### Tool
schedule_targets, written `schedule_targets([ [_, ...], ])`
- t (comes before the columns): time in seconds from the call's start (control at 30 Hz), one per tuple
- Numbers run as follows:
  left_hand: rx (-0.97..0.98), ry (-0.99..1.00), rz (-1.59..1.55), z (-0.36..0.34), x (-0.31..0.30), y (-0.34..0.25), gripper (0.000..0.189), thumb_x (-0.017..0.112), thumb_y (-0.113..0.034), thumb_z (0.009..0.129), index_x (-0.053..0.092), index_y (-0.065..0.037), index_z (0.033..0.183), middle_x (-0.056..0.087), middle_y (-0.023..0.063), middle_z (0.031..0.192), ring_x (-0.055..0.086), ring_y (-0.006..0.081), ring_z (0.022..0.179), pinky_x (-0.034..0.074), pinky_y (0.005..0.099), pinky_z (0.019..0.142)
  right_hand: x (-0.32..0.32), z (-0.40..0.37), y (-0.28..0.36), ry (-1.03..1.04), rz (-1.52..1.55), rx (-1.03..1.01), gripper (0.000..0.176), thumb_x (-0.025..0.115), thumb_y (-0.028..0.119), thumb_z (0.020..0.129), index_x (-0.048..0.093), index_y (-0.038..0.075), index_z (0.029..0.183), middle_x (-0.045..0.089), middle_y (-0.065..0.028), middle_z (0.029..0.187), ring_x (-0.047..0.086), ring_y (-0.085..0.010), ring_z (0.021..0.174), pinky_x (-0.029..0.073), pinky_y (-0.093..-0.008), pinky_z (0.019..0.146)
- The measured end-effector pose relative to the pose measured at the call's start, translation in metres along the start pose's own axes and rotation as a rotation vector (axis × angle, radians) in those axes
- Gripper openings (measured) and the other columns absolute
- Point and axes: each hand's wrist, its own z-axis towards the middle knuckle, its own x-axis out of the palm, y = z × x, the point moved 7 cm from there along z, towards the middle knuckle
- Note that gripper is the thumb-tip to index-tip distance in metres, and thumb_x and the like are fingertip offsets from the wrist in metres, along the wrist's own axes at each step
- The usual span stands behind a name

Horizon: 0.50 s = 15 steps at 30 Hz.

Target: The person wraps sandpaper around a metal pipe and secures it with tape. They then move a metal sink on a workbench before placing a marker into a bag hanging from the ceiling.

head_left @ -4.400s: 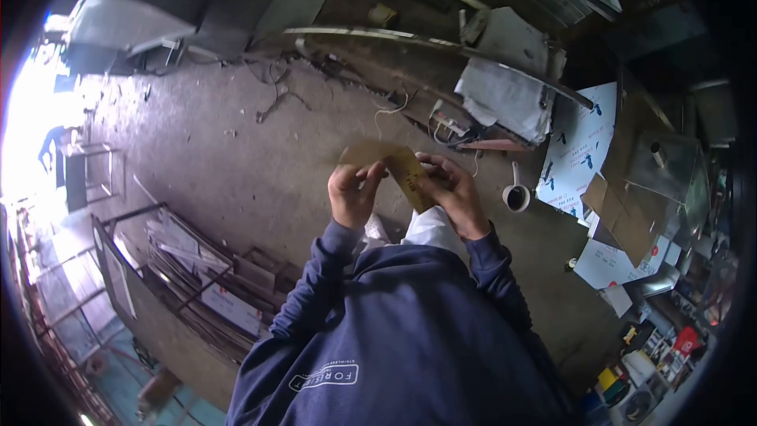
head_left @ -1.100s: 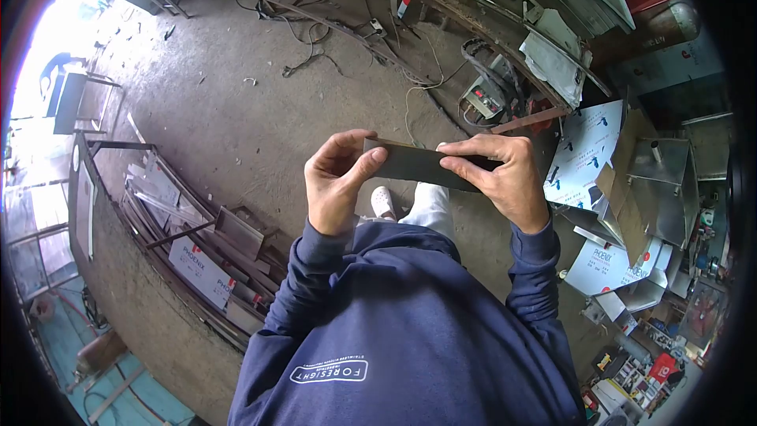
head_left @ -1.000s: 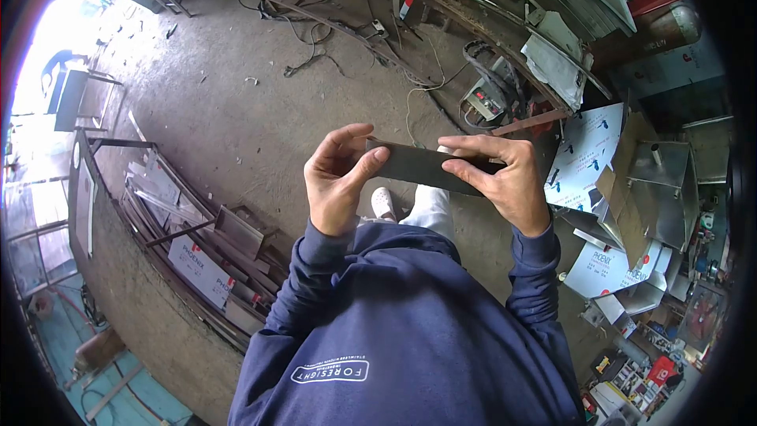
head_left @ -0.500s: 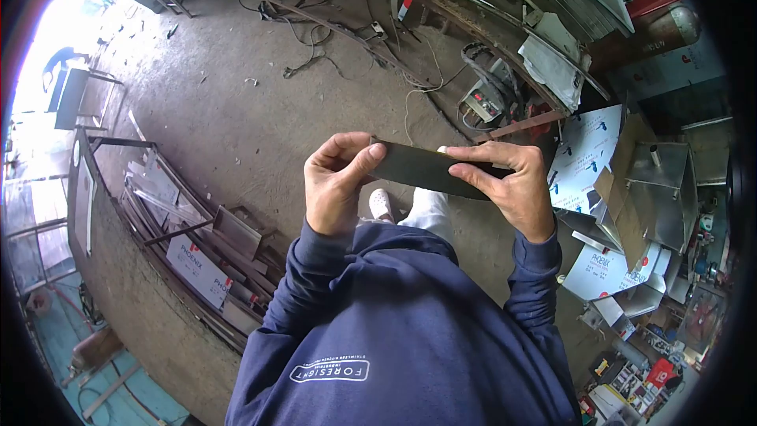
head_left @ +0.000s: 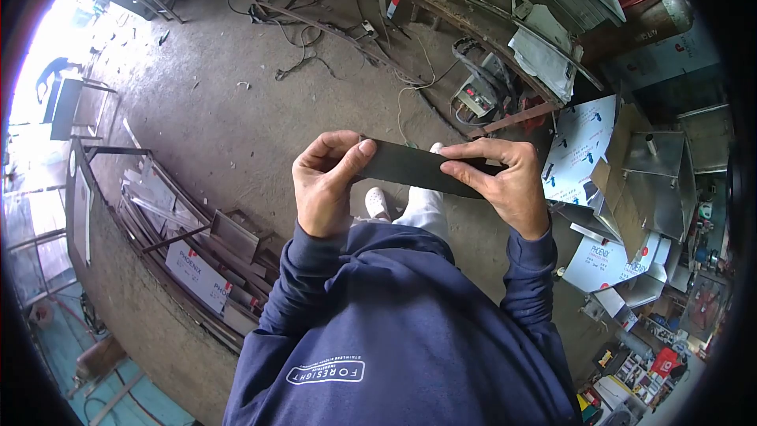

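Observation:
I hold a dark, flat rectangular sheet piece [head_left: 410,167] in front of my chest, level and stretched between both hands. My left hand [head_left: 322,185] pinches its left end with thumb on top and fingers curled over the edge. My right hand [head_left: 501,181] grips its right end, fingers wrapped over the top. Below the piece I see my navy sweatshirt [head_left: 394,323] and white shoes [head_left: 378,203] on the concrete floor.
A rack of metal sheets and frames [head_left: 189,241] stands at my left. Cables and a small welding unit [head_left: 473,99] lie on the floor ahead. Printed white sheets [head_left: 579,146], cardboard and a shiny metal box [head_left: 658,181] crowd the right. A distant person [head_left: 55,71] stands far left.
Earlier my hands worked a tan, bent cardboard-like piece; since about a second ago they hold a dark flat piece. It has barely shifted, tilting a little and drifting left.

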Motion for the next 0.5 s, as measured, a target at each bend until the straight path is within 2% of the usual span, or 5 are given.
schedule_targets([
  [0.1,-0.015,0.03,0.035,0.0006,-0.0014,0.0006,0.011,0.073,-0.003,0.084,0.067,-0.004,0.094,0.069,0.0048,0.088,0.067,0.0126,0.077,0.056,0.028,0.071,0.0002,0.0006,0.0005,-0.001,0.009,0.014,0.017,0.078,0.008,0.078,0.076,0.004,0.094,0.074,-0.0096,0.09,0.07,-0.0142,0.079,0.055,-0.0259,0.074],
  [0.23,-0.013,0.036,0.031,0.0005,-0.0006,-0.0016,0.012,0.073,-0.002,0.084,0.067,-0.004,0.094,0.069,0.005,0.089,0.067,0.0127,0.078,0.056,0.0282,0.071,0.001,0.0006,-0.001,0.01,0.008,0.019,0.017,0.078,0.006,0.078,0.076,0.004,0.095,0.074,-0.0094,0.09,0.07,-0.0138,0.08,0.055,-0.0255,0.073],
  [0.3,-0.002,-0.009,-0.001,0.0002,-0.0007,-0.0033,0.016,0.076,-0.002,0.082,0.067,0.002,0.094,0.069,0.0068,0.082,0.066,0.0122,0.073,0.052,0.0245,0.069,0.0011,0.0012,-0.0009,0.015,0.017,0.021,0.017,0.078,0.006,0.078,0.076,0.004,0.095,0.074,-0.0094,0.09,0.07,-0.0136,0.079,0.055,-0.0253,0.073],
  [0.5,0.004,-0.002,-0.01,0.0004,0.001,-0.0036,0.016,0.076,-0.002,0.082,0.067,0.003,0.094,0.069,0.0073,0.082,0.066,0.0125,0.072,0.053,0.0246,0.069,0.0002,0.0021,0.0006,0.012,0.005,0.009,0.015,0.078,0.006,0.078,0.076,0.004,0.094,0.074,-0.0093,0.089,0.07,-0.0129,0.078,0.055,-0.0246,0.071],
])
